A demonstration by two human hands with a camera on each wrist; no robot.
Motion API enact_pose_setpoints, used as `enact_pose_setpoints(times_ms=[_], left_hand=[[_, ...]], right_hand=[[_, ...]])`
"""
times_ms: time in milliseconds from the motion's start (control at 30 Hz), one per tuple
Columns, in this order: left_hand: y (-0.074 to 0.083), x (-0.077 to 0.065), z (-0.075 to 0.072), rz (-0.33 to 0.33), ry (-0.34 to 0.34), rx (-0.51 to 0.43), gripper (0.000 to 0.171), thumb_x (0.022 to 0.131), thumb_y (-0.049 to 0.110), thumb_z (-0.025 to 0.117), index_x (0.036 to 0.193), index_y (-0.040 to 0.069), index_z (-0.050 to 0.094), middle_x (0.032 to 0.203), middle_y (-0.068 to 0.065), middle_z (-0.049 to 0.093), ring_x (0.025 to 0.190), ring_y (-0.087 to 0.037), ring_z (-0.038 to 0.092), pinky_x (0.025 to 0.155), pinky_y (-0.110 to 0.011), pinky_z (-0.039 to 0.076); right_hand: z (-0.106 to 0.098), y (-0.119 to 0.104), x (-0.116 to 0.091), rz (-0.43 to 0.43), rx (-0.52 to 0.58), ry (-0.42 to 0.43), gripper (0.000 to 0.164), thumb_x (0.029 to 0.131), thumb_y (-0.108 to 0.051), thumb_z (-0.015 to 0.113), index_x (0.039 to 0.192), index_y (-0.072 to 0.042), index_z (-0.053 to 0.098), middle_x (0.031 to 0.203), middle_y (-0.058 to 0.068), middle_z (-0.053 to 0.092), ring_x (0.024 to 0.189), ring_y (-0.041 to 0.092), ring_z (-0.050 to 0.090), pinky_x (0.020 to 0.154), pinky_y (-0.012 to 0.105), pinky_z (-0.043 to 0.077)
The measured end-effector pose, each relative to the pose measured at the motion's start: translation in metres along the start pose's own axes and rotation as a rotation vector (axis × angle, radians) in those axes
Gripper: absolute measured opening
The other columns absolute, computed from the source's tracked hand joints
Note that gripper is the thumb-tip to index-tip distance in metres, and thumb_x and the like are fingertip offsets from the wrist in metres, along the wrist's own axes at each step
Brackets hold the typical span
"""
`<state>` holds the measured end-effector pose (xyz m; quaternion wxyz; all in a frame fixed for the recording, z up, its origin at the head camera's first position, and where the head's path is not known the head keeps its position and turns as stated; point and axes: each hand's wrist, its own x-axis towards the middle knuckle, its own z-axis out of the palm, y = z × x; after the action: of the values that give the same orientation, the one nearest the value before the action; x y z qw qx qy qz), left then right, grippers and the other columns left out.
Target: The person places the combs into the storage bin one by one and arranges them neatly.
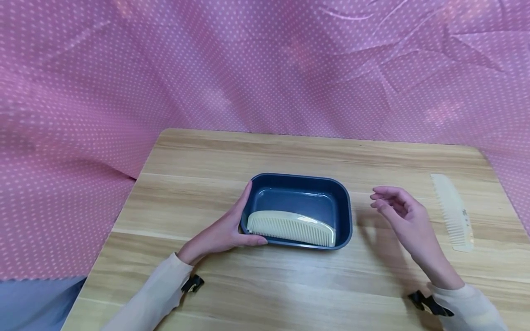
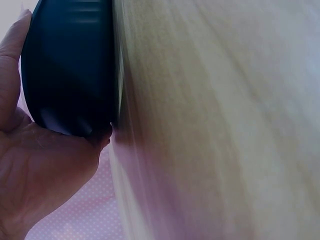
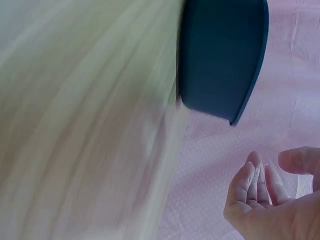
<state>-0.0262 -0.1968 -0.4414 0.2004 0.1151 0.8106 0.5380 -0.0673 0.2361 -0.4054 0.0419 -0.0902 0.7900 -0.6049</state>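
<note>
A dark blue rectangular dish (image 1: pixel 298 181) stands on the table, with a cream comb (image 1: pixel 291 227) lying inside along its near wall, teeth toward me. My left hand (image 1: pixel 225 232) grips the dish's left end, thumb along the near side and fingers at the far left corner. In the left wrist view, that hand (image 2: pixel 50 155) wraps round the end of the dish (image 2: pixel 70 65). To the right of the dish, my right hand (image 1: pixel 403 218) hovers over the table, loosely curled and holding nothing. Its bent fingers also show in the right wrist view, apart from the dish (image 3: pixel 220 60).
A second, paler comb (image 1: pixel 453 214) lies on the wooden table (image 1: pixel 331 289) to the right of my right hand. Pink polka-dot cloth (image 1: pixel 265 69) hangs behind the table and down both sides. Black clips (image 1: pixel 192 283) sit at both sleeve cuffs.
</note>
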Motion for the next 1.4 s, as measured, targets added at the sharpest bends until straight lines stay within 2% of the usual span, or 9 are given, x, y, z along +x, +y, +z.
enact_pose_setpoints(times_ms=[167,367,600,767,867,1133,1300,1400], left_hand=[[0.000,0.001,0.001,-0.004,-0.005,-0.014,0.140,0.089,0.041,0.094,0.174,0.035,-0.017,0.180,0.015,-0.004,0.165,-0.015,0.004,0.129,-0.060,0.015],[-0.002,0.001,0.001,-0.011,-0.003,-0.011,0.139,0.089,0.043,0.094,0.173,0.037,-0.017,0.180,0.016,-0.004,0.165,-0.015,0.004,0.129,-0.061,0.014],[0.001,-0.001,0.000,-0.016,0.000,-0.011,0.137,0.090,0.037,0.094,0.172,0.043,-0.016,0.180,0.015,-0.004,0.165,-0.016,0.003,0.129,-0.062,0.013],[0.001,-0.002,-0.001,-0.018,0.000,-0.012,0.136,0.091,0.037,0.093,0.172,0.043,-0.016,0.180,0.014,-0.004,0.165,-0.016,0.003,0.129,-0.062,0.013],[0.001,-0.002,-0.001,-0.015,-0.001,-0.012,0.136,0.091,0.038,0.093,0.173,0.040,-0.016,0.180,0.014,-0.004,0.165,-0.016,0.003,0.129,-0.063,0.013],[0.001,-0.001,-0.001,-0.004,-0.009,-0.023,0.136,0.090,0.040,0.093,0.171,0.047,-0.016,0.180,0.013,-0.004,0.165,-0.018,0.003,0.128,-0.063,0.013],[0.001,-0.001,-0.001,0.001,-0.011,-0.025,0.137,0.090,0.040,0.093,0.171,0.046,-0.017,0.181,0.011,-0.005,0.166,-0.020,0.004,0.128,-0.064,0.014],[0.001,0.000,-0.001,-0.003,-0.011,-0.024,0.137,0.090,0.039,0.093,0.171,0.046,-0.017,0.181,0.012,-0.005,0.166,-0.019,0.004,0.128,-0.063,0.014]], right_hand=[[-0.014,0.007,-0.001,0.009,-0.004,0.034,0.029,0.110,-0.004,0.064,0.139,-0.005,0.067,0.124,0.000,0.073,0.108,0.009,0.071,0.092,0.015,0.055],[-0.024,0.015,-0.002,0.012,-0.146,0.096,0.029,0.111,-0.005,0.063,0.140,-0.008,0.067,0.121,-0.007,0.073,0.106,0.004,0.070,0.091,0.012,0.053],[-0.036,0.027,-0.005,0.016,-0.212,0.124,0.030,0.110,-0.005,0.065,0.140,-0.009,0.065,0.119,-0.013,0.072,0.105,0.000,0.070,0.091,0.008,0.050],[-0.044,0.029,-0.009,0.037,-0.244,0.148,0.032,0.110,-0.006,0.065,0.142,-0.010,0.063,0.121,-0.012,0.070,0.105,-0.003,0.068,0.092,0.007,0.048],[-0.048,0.029,-0.011,0.047,-0.263,0.155,0.032,0.110,-0.007,0.066,0.142,-0.011,0.064,0.122,-0.011,0.070,0.104,-0.005,0.066,0.091,0.006,0.047],[-0.065,0.032,-0.015,0.066,-0.315,0.188,0.030,0.110,-0.012,0.067,0.140,-0.016,0.064,0.119,-0.025,0.066,0.107,-0.009,0.062,0.088,0.004,0.045],[-0.075,0.034,-0.018,0.092,-0.364,0.213,0.031,0.110,-0.015,0.066,0.141,-0.018,0.064,0.117,-0.029,0.064,0.105,-0.011,0.059,0.085,0.003,0.045],[-0.080,0.036,-0.019,0.102,-0.393,0.227,0.033,0.109,-0.015,0.065,0.142,-0.015,0.064,0.115,-0.030,0.063,0.102,-0.012,0.058,0.083,0.003,0.045]])
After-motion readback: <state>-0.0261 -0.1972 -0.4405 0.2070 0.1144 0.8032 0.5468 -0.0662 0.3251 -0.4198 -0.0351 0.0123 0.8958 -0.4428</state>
